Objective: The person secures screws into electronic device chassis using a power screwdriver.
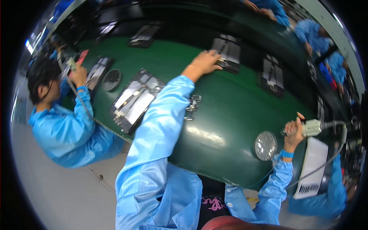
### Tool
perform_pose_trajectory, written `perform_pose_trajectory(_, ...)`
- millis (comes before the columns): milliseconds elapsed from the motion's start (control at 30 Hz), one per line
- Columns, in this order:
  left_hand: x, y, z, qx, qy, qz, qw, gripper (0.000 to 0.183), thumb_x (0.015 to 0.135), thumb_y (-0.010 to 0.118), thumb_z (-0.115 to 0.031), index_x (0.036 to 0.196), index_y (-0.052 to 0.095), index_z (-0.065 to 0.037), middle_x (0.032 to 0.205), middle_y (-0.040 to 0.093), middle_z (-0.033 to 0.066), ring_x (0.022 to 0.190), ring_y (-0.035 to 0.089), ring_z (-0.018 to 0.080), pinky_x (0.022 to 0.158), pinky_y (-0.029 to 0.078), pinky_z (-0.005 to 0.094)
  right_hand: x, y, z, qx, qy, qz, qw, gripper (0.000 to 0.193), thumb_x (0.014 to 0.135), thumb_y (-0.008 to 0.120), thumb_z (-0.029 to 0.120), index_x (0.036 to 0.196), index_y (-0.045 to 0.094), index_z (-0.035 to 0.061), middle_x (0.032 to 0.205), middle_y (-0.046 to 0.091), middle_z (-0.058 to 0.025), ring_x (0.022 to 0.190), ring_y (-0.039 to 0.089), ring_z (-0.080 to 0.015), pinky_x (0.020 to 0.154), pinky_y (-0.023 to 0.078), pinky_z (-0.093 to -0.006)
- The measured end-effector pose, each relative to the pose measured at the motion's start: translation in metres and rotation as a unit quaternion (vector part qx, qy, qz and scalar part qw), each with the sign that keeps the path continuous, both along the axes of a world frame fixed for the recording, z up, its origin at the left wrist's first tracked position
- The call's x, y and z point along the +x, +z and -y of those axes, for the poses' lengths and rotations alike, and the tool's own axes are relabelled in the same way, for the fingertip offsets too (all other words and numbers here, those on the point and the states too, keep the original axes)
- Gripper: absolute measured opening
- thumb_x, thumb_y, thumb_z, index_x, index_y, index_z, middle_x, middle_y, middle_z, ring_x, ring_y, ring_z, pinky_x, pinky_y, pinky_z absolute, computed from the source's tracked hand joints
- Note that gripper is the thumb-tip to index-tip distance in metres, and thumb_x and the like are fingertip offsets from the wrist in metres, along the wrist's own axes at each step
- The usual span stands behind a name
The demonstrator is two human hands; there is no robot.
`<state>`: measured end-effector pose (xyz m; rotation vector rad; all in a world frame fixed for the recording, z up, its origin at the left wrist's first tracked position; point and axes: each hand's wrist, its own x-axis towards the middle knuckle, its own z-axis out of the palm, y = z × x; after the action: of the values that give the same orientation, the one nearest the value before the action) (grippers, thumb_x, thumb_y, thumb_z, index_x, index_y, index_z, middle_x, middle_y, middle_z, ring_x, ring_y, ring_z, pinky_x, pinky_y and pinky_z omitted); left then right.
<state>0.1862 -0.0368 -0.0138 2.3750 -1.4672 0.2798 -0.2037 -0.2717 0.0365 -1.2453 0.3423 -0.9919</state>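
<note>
My left hand (pixel 206 62) reaches far across the green workbench, its fingers closed over the near left edge of an opened tablet (pixel 229 50) with long grey panels inside. My right hand (pixel 293 134) is wrapped round a pale electric screwdriver (pixel 311 128), which has a cable at its back end and is held above the bench at the right. Below it, near my right wrist, sits a round dish (pixel 265 146) of small shiny parts. Under my left forearm another opened tablet (pixel 134 101) lies partly covered. Small metal parts (pixel 194 104) are scattered beside that forearm.
More opened tablets, one of them (pixel 272 76) at the right, lie along the dark far strip. A co-worker (pixel 69 111) in blue sits at the left with a tool, near a round dish (pixel 112 79). A white slotted panel (pixel 311 168) stands right. The screwdriver cable (pixel 324 168) hangs there.
</note>
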Motion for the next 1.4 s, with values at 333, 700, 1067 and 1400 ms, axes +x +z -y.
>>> perform_pose_trajectory(333,-0.071,0.036,0.117,-0.260,0.010,-0.111,0.959,0.044,0.087,0.065,-0.043,0.096,0.061,0.000,0.097,0.063,0.0206,0.089,0.062,0.0396,0.074,0.050,0.0469,-0.011,0.005,-0.021,-0.025,0.005,-0.006,1.000,0.023,0.092,0.054,0.004,0.111,0.056,-0.0084,0.052,0.041,-0.0002,0.041,0.037,-0.0091,0.041,0.037,-0.0267)
perform_pose_trajectory(700,-0.079,0.019,0.219,0.079,0.247,-0.395,0.881,0.104,0.064,0.077,-0.068,0.136,0.049,0.002,0.139,0.052,0.0182,0.126,0.051,0.0373,0.103,0.041,0.0476,-0.013,0.007,-0.029,-0.003,0.012,-0.012,1.000,0.020,0.088,0.063,0.004,0.107,0.062,-0.0022,0.055,0.047,0.0015,0.042,0.042,-0.0073,0.042,0.037,-0.0241)
perform_pose_trajectory(1067,0.004,-0.028,0.215,-0.175,0.139,-0.300,0.927,0.065,0.080,0.076,-0.035,0.115,0.057,0.016,0.107,0.066,0.0215,0.094,0.061,0.0218,0.087,0.048,0.0359,-0.021,0.018,-0.032,-0.131,-0.012,-0.044,0.990,0.014,0.082,0.071,0.013,0.093,0.067,0.0035,0.072,0.064,-0.0023,0.066,0.059,-0.0094,0.062,0.048,-0.0280)
perform_pose_trajectory(1400,-0.158,0.037,0.027,-0.332,0.041,-0.362,0.870,0.059,0.100,0.056,-0.023,0.148,0.033,0.001,0.146,0.043,0.0171,0.128,0.045,0.0208,0.109,0.032,0.0320,-0.035,0.016,-0.032,-0.089,0.003,-0.030,0.996,0.013,0.085,0.066,0.009,0.095,0.064,0.0022,0.061,0.057,0.0003,0.048,0.052,-0.0059,0.045,0.041,-0.0240)
